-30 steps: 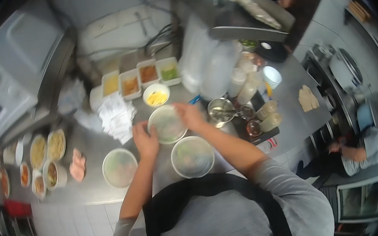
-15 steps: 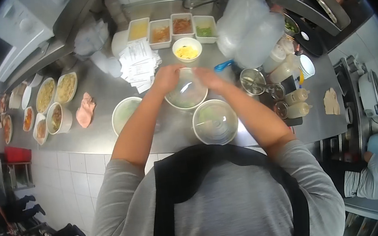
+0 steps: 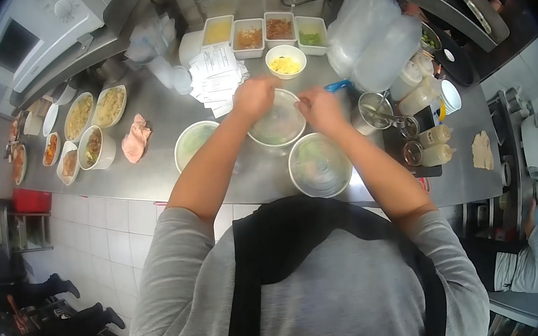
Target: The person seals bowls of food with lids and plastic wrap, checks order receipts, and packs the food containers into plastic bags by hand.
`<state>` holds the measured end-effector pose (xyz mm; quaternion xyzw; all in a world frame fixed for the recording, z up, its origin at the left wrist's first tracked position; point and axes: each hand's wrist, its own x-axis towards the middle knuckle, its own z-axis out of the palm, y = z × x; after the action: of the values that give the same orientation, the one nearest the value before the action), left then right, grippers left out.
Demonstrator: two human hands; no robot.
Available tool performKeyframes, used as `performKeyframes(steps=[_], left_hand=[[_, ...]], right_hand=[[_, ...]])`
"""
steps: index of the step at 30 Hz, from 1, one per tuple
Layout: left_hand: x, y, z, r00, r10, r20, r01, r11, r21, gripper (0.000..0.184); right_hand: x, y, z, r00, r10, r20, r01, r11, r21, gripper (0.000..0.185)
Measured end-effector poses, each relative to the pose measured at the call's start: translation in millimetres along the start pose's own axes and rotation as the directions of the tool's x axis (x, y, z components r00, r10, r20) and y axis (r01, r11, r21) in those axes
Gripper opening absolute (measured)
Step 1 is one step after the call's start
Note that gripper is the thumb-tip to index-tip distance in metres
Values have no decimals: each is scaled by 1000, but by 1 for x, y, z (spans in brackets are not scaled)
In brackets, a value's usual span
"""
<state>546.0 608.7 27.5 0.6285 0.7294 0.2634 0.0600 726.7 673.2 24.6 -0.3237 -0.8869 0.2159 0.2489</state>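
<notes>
A round bowl with a clear plastic lid [image 3: 275, 122] stands on the steel counter between my hands. My left hand [image 3: 257, 96] is curled at the lid's far left edge, its fingertips partly blurred. On the right edge, my right hand [image 3: 323, 110] pinches the rim with thumb and fingers. Closer to my body is a second lidded bowl [image 3: 320, 166] with green contents showing through. Partly behind my left forearm sits a third bowl [image 3: 192, 145], also with something green in it. A small white bowl of yellow pieces [image 3: 285, 62] lies just beyond my hands.
Paper receipts [image 3: 215, 78] and topping tubs [image 3: 248, 36] line the back. Plastic bags [image 3: 373, 30], a metal pot with utensils [image 3: 370, 112] and squeeze bottles [image 3: 438, 154] stand right. A pink cloth [image 3: 136, 139] and food bowls [image 3: 96, 149] lie left. Other people are at both sides.
My right hand has drawn back from the far rim to the lid's right edge. The left hand stays at the far left edge. The whole view has shifted slightly.
</notes>
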Motion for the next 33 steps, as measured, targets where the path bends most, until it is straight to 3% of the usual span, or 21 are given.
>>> performKeyframes(steps=[3, 5, 6, 11, 14, 17, 19, 21, 23, 24, 25, 28, 30, 33], left_hand=[[-6, -2, -7, 999, -11, -40, 15, 995, 99, 18], [-7, -13, 0, 984, 127, -125, -130, 991, -23, 14], [-6, -18, 5, 967, 189, -172, -206, 975, -81, 13], [-4, -20, 7, 996, 69, -48, -73, 993, -97, 15], [-4, -20, 8, 998, -52, 46, 59, 982, -182, 18], [-7, -29, 4, 980, -153, 128, 182, 947, -263, 23], [-12, -38, -2, 959, -214, 184, 263, 913, -311, 27], [-19, -43, -18, 931, -285, 227, 353, 862, -364, 31], [-32, -55, -38, 963, -267, -18, 240, 892, -383, 33], [-42, -62, -51, 958, -252, -139, 184, 908, -376, 35], [-60, -67, -71, 953, -265, -147, 217, 935, -282, 34], [-130, -97, -97, 938, -335, -91, 325, 939, -114, 33], [-168, -112, -75, 820, -572, 10, 504, 714, -485, 31], [-186, -89, -58, 682, -714, 161, 375, 152, -914, 26]], right_hand=[[1, -7, 12, 988, -145, -54, 132, 971, -197, 12], [8, -9, 19, 964, -255, -76, 219, 921, -322, 10], [11, -8, 21, 971, -236, -38, 207, 911, -358, 10], [17, -15, 21, 982, -163, 90, 186, 882, -433, 11], [22, -14, 23, 980, -16, 196, 90, 921, -378, 15], [22, 11, 12, 984, -160, 84, 165, 985, -50, 23], [-7, 10, -24, 1000, -5, 17, 6, 999, -50, 35], [-53, 22, -44, 955, 284, 88, -294, 947, 127, 34], [-100, 35, -35, 883, 387, 264, -469, 727, 501, 25], [-117, 36, -30, 864, 459, 207, -499, 724, 476, 19], [-129, 36, -27, 838, 525, 145, -528, 719, 452, 15], [-150, 49, -35, 778, 626, 40, -504, 587, 634, 15], [-154, 64, -41, 765, 643, -37, -451, 575, 683, 13], [-136, 55, -59, 759, 638, -129, -371, 587, 720, 13]])
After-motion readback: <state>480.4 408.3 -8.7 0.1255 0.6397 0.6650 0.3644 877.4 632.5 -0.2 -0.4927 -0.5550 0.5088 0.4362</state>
